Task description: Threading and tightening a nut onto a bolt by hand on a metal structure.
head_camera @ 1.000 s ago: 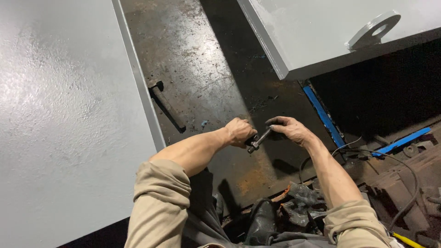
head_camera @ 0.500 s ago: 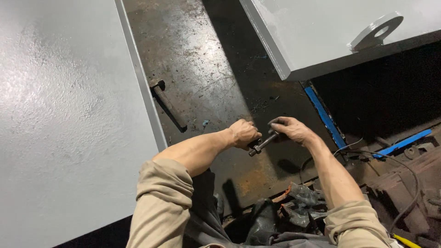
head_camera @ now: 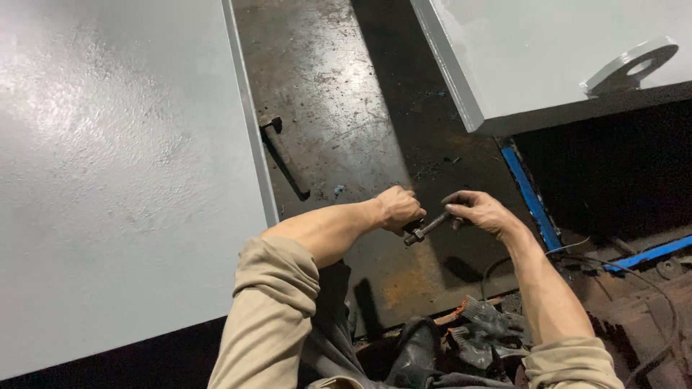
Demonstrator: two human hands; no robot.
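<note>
A dark steel floor plate (head_camera: pixel 339 108), scuffed and mottled with rust, runs between two large grey-painted metal panels. The left panel (head_camera: pixel 115 173) has a faintly pebbled, glossy coat and a straight raised edge; the upper right panel (head_camera: pixel 540 50) is smoother and carries a rounded lifting lug (head_camera: pixel 629 68) with a round hole through it. A slim black tool (head_camera: pixel 283 158) with a small cross-head lies flat on the plate just beside the left panel's edge. A blue-painted strip (head_camera: pixel 530 194) borders the plate on the right, with thin dark cables (head_camera: pixel 634 270) looping near it.

Over the middle of the plate, both hands meet on a short dark metal bolt (head_camera: pixel 427 228), a cylindrical rod lying at a slant, lower end toward the left hand. The left hand (head_camera: pixel 395 209) is clenched into a fist about that lower end, knuckles up; what its fingers press against is hidden, perhaps a nut or small wrench. The right hand (head_camera: pixel 481 211) has its fingers (head_camera: pixel 455 199) curled down, pinching the upper end of the bolt, thumb tucked beneath. Both forearms are bare, with tan sleeves (head_camera: pixel 267 317) rolled to the elbows. Near the lower edge, a pair of worn grey work gloves (head_camera: pixel 483 331) lies crumpled beside a dark boot (head_camera: pixel 414 353).
</note>
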